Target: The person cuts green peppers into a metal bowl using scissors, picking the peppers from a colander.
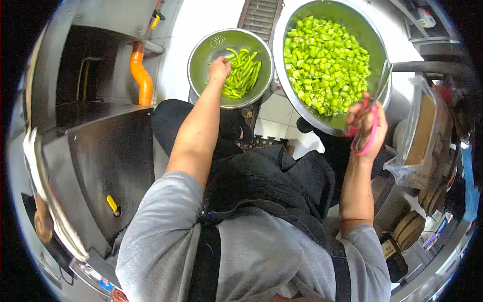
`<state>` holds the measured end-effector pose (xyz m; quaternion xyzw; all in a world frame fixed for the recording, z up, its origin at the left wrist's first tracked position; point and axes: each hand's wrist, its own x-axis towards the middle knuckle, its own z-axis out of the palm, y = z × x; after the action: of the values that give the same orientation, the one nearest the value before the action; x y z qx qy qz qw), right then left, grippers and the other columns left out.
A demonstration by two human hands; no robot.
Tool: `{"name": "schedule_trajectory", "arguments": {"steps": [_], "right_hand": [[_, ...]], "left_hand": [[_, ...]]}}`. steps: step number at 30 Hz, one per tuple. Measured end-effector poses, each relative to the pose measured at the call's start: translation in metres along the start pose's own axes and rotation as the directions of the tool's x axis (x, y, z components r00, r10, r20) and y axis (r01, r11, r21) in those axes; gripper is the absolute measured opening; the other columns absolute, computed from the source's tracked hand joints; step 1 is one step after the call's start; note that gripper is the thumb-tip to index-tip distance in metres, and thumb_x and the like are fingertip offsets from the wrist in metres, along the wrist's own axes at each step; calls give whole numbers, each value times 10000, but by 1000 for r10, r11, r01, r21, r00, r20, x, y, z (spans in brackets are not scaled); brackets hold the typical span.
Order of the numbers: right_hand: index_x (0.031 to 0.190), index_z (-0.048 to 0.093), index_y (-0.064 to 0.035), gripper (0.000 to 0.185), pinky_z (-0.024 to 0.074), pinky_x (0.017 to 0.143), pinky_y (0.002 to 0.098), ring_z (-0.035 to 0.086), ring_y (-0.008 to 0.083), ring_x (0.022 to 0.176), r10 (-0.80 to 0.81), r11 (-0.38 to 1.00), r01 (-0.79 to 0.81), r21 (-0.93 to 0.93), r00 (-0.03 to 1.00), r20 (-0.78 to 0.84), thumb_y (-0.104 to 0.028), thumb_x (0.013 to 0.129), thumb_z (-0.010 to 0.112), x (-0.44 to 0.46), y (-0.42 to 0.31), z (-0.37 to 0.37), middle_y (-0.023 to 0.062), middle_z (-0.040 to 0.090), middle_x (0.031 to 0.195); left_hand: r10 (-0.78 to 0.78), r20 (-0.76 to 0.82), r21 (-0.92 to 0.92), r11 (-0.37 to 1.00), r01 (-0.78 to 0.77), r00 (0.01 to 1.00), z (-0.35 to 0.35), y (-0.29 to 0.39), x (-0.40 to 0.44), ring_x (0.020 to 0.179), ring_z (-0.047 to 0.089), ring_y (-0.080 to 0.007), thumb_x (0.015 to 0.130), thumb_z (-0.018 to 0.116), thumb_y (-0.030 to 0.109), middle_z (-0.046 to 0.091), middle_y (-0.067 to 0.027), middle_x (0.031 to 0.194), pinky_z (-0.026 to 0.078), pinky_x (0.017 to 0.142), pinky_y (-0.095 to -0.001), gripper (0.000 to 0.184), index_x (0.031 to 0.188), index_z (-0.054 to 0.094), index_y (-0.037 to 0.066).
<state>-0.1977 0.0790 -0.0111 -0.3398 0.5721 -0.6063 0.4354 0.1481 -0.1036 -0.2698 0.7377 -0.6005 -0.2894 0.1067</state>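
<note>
My left hand (220,69) reaches into a metal colander (195,59), at the left side of a pile of long green peppers (245,71). Its fingers are curled together, and whatever they may hold is hidden. In my right hand (378,132) is a pair of scissors (373,132) with pink handles, blades pointing up over the right rim of a large metal bowl (288,90). Many short pieces of cut green pepper (326,65) fill much of that bowl. My fingers wrap around the scissor handles; whether the blades are apart is hard to make out.
A floor drain grate (260,20) lies behind the two vessels. To the left are an orange pipe (141,75) and a dark metal panel (113,171) with a yellow handle (111,203). At right stands a cardboard box (421,128) in clear plastic.
</note>
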Motion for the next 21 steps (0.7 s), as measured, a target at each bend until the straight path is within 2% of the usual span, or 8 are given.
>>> {"name": "schedule_trajectory", "arguments": {"steps": [1,2,3,5,8,12,16,21], "right_hand": [[1216,482,49,660,472,510,232,616,168,654,15,999,-16,48,1000,17,-380,783,732,-8,-3,4,133,630,873],[1239,458,48,677,500,615,256,633,187,752,14,995,-20,94,998,66,-353,777,747,-16,-1,4,151,632,951],[1240,453,53,634,505,698,280,640,205,792,3,990,-20,139,993,122,-265,777,746,-28,-1,5,168,629,988],[1236,459,50,596,504,704,281,640,216,829,80,992,-89,90,992,101,-196,768,734,-56,-9,15,178,624,1020],[1250,465,38,563,497,745,262,621,193,887,103,966,-172,191,940,325,-111,763,706,-84,0,8,159,620,1048],[1268,470,27,563,500,787,288,617,177,866,166,983,-182,3,907,388,-25,760,707,-97,-11,9,136,627,1049],[1255,499,13,558,500,792,290,607,160,900,196,978,-148,-147,892,407,-71,759,742,-96,-5,11,119,639,1036],[1224,512,29,536,503,756,287,618,154,844,143,986,-105,-132,934,328,-126,772,755,-96,-8,11,101,654,952]], "left_hand": [[30,-59,-114,993,-36,998,-12,0,0,991,618,-347,814,599,303,664,-166,1028,481,880,-417,314,1032,659,86],[3,-59,-218,976,-16,998,-23,2,1,907,657,-281,840,621,277,688,-133,951,508,799,-377,302,1026,636,39],[21,-86,-225,974,-40,996,-45,18,-13,907,657,-281,840,621,277,688,-133,951,508,799,-377,302,1026,636,39],[1,28,-680,733,18,1000,-104,61,-73,829,656,-129,905,599,208,662,-84,902,475,660,-250,264,1044,607,-16],[167,-13,-786,608,-113,986,-149,96,-123,778,633,-126,921,584,170,639,-47,886,445,626,-239,212,1034,603,-8],[423,-30,-850,466,-246,906,-180,149,-178,727,602,-101,913,600,159,634,-41,858,433,619,-217,188,1016,607,2],[587,45,-835,467,-292,809,-183,191,-219,722,603,-100,912,595,154,635,-38,815,440,621,-225,181,1007,607,0],[643,143,-754,563,-337,753,-166,202,-238,736,597,-100,902,605,153,635,-35,828,456,661,-241,197,1015,605,-9]]}}
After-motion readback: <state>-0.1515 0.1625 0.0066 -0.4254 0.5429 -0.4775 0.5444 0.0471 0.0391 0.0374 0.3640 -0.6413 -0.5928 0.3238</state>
